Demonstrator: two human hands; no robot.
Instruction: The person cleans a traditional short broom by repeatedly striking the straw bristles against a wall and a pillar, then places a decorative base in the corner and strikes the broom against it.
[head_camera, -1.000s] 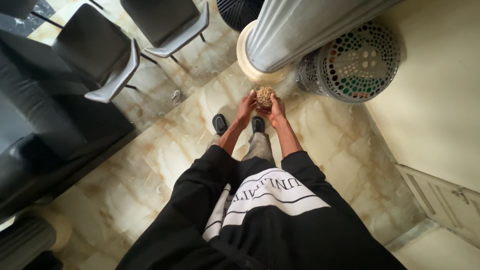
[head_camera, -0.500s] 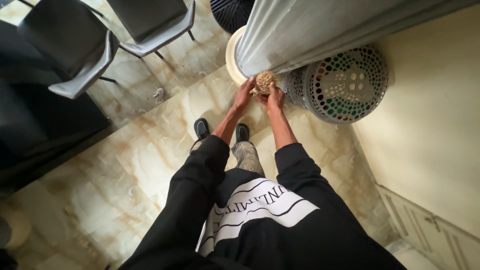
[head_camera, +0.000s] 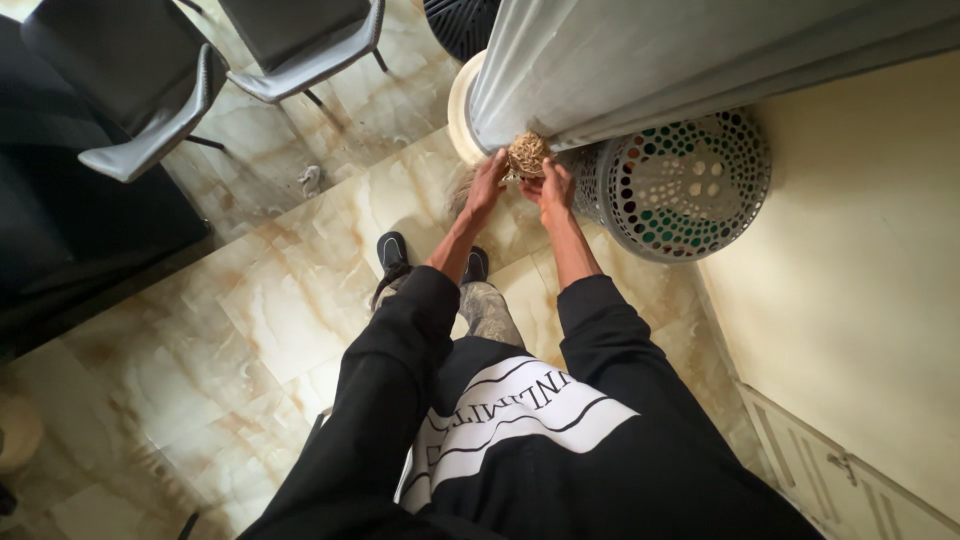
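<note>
A small tan woven ball of twigs or fibre (head_camera: 526, 154) is held out in front of me between both hands. My left hand (head_camera: 487, 183) cups its left side and my right hand (head_camera: 554, 187) grips its right and underside. The ball hangs close to the base of a tall fluted grey column (head_camera: 640, 60). Both arms are in black sleeves, stretched forward over my feet in dark shoes (head_camera: 391, 253).
A round perforated metal stool or basket with coloured dots (head_camera: 685, 185) stands right of the column. Two grey chairs (head_camera: 170, 90) stand at the upper left beside a dark sofa (head_camera: 60, 230). A cream wall (head_camera: 860, 260) runs along the right; the floor is marble tile.
I have stepped forward; the ball and both hands moved up toward the column base, and the chairs slid left in view. Both hands keep hold of the ball.
</note>
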